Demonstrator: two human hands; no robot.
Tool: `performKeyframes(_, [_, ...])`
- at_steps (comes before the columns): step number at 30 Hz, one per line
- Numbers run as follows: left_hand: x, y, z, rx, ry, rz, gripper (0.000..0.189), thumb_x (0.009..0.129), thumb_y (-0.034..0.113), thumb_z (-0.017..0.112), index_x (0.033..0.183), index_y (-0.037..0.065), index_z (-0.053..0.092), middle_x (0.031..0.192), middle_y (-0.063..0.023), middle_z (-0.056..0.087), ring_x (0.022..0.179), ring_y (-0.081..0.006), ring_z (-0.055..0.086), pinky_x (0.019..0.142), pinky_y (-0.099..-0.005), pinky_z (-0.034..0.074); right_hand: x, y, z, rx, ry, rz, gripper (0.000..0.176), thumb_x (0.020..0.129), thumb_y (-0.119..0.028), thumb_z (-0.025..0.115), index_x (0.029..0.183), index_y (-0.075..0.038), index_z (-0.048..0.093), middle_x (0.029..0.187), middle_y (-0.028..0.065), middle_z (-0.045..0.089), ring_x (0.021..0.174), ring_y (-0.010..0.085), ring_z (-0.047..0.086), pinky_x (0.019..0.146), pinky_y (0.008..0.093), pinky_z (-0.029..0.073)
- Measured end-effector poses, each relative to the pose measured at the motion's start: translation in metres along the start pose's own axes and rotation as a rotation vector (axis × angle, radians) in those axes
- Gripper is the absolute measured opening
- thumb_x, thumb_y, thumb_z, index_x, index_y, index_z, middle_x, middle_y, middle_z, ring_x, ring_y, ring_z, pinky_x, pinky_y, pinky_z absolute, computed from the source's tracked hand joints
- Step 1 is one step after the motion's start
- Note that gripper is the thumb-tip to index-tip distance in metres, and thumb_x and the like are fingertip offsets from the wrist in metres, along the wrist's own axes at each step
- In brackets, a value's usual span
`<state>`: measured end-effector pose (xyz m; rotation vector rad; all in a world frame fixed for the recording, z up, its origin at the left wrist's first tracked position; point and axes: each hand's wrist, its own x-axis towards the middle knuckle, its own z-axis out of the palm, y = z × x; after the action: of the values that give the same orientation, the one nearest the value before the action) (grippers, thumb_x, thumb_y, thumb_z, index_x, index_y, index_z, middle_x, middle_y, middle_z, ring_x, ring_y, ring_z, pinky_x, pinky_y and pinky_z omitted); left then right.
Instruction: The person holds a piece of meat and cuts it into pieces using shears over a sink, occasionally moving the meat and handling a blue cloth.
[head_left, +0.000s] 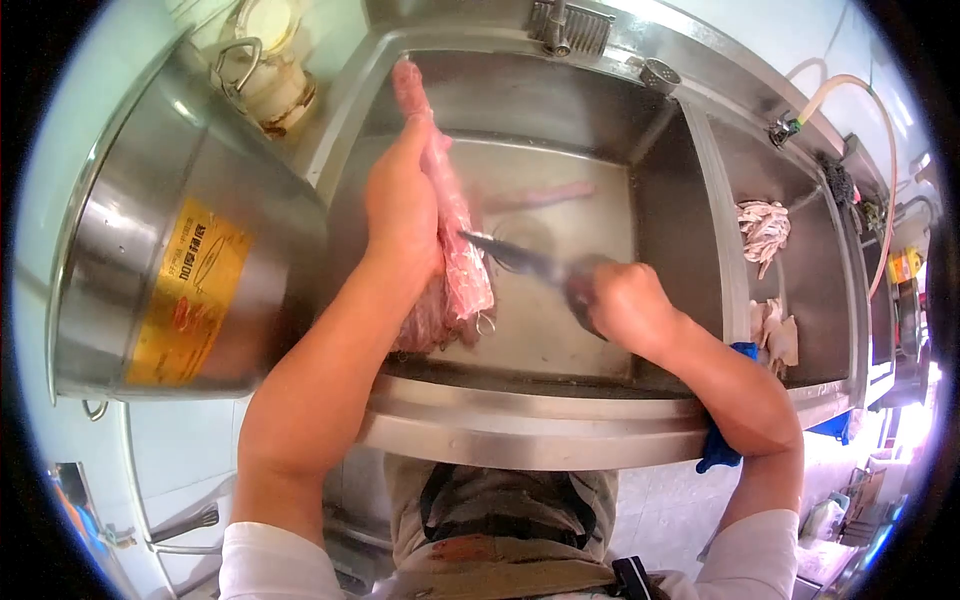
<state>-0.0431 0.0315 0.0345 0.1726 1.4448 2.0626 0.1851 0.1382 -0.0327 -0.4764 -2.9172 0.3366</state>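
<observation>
Meat strip [462,262], its long axis pointing away from the person, is being gripped by left hand [400,212]; blade [508,253], aimed at it, is being clasped by right hand [625,305].

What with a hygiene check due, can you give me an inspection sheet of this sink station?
Surface: stainless steel sink, two basins; the work is over the larger left one.
Job's things: long pink meat strip held up over the basin; knife with its tip at the strip.
Clutter: pale pieces in the smaller right basin; blue cloth at the front rim.
Hands: left hand has its fingers wrapped round the meat strip; right hand is closed on the knife handle.
Cables: hose looping at the rear right.
Surroundings: large steel pot with a yellow label, left of the sink.
</observation>
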Motion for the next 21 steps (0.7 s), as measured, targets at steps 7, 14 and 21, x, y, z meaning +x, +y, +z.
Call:
performKeyframes(7, [-0.01, 0.008, 0.001, -0.091, -0.129, -0.115, 0.037, 0.093, 0.039, 0.052, 0.095, 0.002, 0.058, 0.062, -0.0053, 0.05, 0.047, -0.0159, 0.047, 0.043, -0.0304, 0.037, 0.005, -0.009, -0.002, 0.174, -0.006, 0.014, 0.025, 0.071, -0.013, 0.066, 0.083, 0.004, 0.052, 0.076, 0.0242, 0.06, 0.073, 0.0421, 0.062, 0.067, 0.0456, 0.052])
performKeyframes(14, [-0.012, 0.001, 0.004, -0.29, -0.174, -0.126, 0.034, 0.093, 0.038, 0.05, 0.091, 0.004, 0.054, 0.069, -0.0047, 0.048, 0.055, -0.0188, 0.047, 0.046, -0.0326, 0.037, -0.004, -0.017, 0.021, 0.112, -0.145, 0.029, 0.031, 0.073, -0.014, 0.066, 0.09, 0.006, 0.05, 0.082, 0.0248, 0.061, 0.075, 0.043, 0.062, 0.069, 0.0465, 0.052])
performKeyframes(21, [-0.018, 0.001, 0.008, -0.404, -0.149, -0.12, 0.031, 0.095, 0.035, 0.047, 0.089, 0.005, 0.052, 0.062, -0.0026, 0.042, 0.048, -0.0171, 0.042, 0.045, -0.0323, 0.035, -0.002, -0.017, 0.036, 0.272, -0.149, 0.048, 0.022, 0.073, -0.011, 0.064, 0.088, 0.002, 0.055, 0.084, 0.0247, 0.062, 0.076, 0.0421, 0.062, 0.069, 0.048, 0.051])
